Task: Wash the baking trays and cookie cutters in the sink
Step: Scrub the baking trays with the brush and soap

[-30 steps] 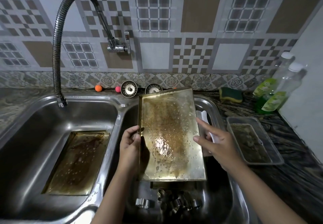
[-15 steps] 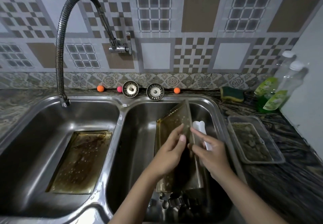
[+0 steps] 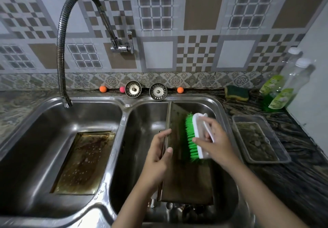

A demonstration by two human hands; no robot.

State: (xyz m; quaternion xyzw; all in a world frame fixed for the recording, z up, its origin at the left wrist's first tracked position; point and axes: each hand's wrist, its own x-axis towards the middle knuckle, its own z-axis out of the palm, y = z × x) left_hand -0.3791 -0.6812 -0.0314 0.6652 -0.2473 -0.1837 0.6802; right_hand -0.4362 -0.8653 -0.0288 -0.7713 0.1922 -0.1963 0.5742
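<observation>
Since the frame half a second back, we have lifted the scrub brush (image 3: 197, 135) clear of the tray's far side, so that its green bristles now rest against the dark face of the baking tray (image 3: 188, 179) standing in the right basin of the sink (image 3: 229, 121). A second back, we held that tray face-up and lifted; it now stands steeply on its long edge, leaning right.

Our left hand (image 3: 158, 155) grips the tray's upper left rim, fingers curled over the edge and thumb on the near side. Our right hand (image 3: 213, 142) holds the brush by its white back, fingers wrapped through the handle.

Status of the task, as far as visible:
- Tray in the right basin: scrubbing appears to be only starting. No lather is visible, and the tap (image 3: 122, 46) is not running.
- Second baking tray (image 3: 83, 163): lies flat on the floor of the left basin, brown residue and droplets across it, untouched.
- Cookie cutters (image 3: 168, 205): only glimpsed beneath the near end of the held tray; their condition cannot be told.

We judge most of the work to remain. A clear container (image 3: 259, 139) with residue sits on the tabletop right of the sink, a sponge (image 3: 237, 92) and two detergent bottles (image 3: 280, 92) behind it.
</observation>
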